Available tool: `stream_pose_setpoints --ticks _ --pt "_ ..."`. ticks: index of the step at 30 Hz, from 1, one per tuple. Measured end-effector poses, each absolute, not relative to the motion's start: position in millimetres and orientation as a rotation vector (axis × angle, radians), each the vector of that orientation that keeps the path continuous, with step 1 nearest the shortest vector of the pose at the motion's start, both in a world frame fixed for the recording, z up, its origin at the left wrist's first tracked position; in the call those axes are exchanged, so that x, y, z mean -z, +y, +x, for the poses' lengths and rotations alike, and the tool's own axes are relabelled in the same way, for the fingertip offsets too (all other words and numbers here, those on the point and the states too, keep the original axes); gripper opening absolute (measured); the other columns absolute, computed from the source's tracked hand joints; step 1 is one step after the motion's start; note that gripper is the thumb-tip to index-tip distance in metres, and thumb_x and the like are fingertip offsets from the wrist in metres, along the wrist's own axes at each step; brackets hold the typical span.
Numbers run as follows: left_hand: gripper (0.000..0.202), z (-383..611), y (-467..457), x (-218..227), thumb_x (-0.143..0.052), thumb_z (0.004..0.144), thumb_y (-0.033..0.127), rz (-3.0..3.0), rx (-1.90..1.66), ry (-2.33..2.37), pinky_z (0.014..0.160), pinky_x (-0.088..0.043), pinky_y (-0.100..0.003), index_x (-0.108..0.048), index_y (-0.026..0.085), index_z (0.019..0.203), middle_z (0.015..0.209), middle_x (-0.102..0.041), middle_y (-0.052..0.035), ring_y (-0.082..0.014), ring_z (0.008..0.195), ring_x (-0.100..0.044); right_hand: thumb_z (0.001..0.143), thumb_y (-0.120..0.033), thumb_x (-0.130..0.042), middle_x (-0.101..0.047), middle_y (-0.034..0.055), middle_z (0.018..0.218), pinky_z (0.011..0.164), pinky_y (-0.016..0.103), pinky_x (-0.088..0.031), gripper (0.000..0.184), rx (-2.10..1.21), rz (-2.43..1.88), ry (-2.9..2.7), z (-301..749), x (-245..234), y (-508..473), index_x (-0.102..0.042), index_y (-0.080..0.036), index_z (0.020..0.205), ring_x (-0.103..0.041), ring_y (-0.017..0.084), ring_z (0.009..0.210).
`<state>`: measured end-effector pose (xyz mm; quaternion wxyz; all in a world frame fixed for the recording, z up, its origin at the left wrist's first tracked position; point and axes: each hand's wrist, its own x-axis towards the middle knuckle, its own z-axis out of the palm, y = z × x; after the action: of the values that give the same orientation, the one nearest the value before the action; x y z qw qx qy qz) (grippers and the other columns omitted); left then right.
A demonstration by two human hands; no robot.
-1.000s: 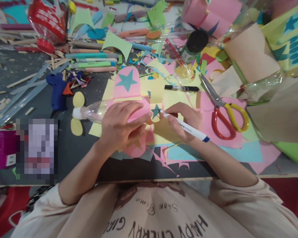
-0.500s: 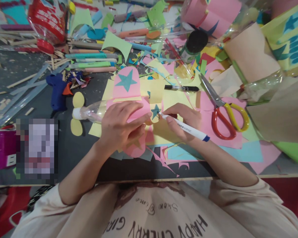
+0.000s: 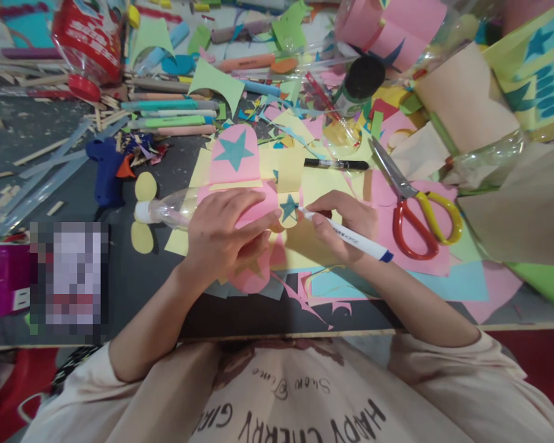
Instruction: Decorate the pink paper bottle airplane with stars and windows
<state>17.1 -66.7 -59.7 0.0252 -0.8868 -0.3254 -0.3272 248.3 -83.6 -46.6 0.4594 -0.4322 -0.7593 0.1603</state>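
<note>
A clear plastic bottle [image 3: 168, 209] with a white cap lies on its side, wrapped in pink paper. A pink paper wing with a teal star [image 3: 234, 154] sticks up from it. My left hand [image 3: 221, 237] is curled over the pink-wrapped body and holds it down. My right hand [image 3: 344, 224] grips a white marker with a blue end [image 3: 351, 237]. Its tip touches a small teal star [image 3: 289, 208] on a yellow paper piece at the bottle's right end. Two yellow paper ovals [image 3: 143, 212] flank the cap.
Red and yellow scissors [image 3: 415, 203] lie right of my hand, a black pen [image 3: 337, 164] beyond it. A blue glue gun [image 3: 105, 169] sits at the left. Coloured markers, paper scraps, wooden sticks and plastic bottles crowd the far side. The dark table's [image 3: 133, 295] edge runs just before my chest.
None of note: the marker tip shifts slightly at the small teal star while my left hand stays on the bottle.
</note>
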Motion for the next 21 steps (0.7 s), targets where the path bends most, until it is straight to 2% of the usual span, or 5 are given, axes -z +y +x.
stream_pose_setpoints --ticks 10,15,21 --pt "0.026 16.5 -65.4 55.8 -0.062 0.090 0.024 -2.729 0.986 -0.960 0.084 -0.057 -0.042 -0.066 0.026 0.115 0.117 -0.074 -0.0093 -0.0273 0.104 -0.071 0.090 -0.023 -0.056 -0.069 0.0014 0.067 0.054 0.030 -0.051 0.013 -0.428 -1.123 -1.856 249.3 47.1 -84.2 -0.067 -0.023 0.082 -0.062 0.016 0.057" --pt "0.026 15.7 -65.7 56.4 -0.060 0.091 0.025 -2.720 0.939 -1.006 0.086 -0.057 -0.040 -0.066 0.030 0.115 0.119 -0.075 -0.0058 -0.0251 0.106 -0.071 0.090 -0.021 -0.058 -0.071 0.0018 0.069 0.057 0.029 -0.054 0.011 -0.452 -1.101 -1.852 248.3 47.1 -83.7 -0.068 -0.023 0.084 -0.065 0.016 0.061" --pt "0.025 16.0 -65.6 56.0 -0.060 0.092 0.027 -2.730 0.941 -0.982 0.084 -0.058 -0.042 -0.066 0.028 0.116 0.118 -0.075 -0.0082 -0.0264 0.105 -0.071 0.088 -0.016 -0.056 -0.073 0.0018 0.070 0.051 0.029 -0.050 0.013 -0.450 -1.021 -1.914 247.9 48.4 -82.3 -0.066 -0.023 0.084 -0.064 0.016 0.058"
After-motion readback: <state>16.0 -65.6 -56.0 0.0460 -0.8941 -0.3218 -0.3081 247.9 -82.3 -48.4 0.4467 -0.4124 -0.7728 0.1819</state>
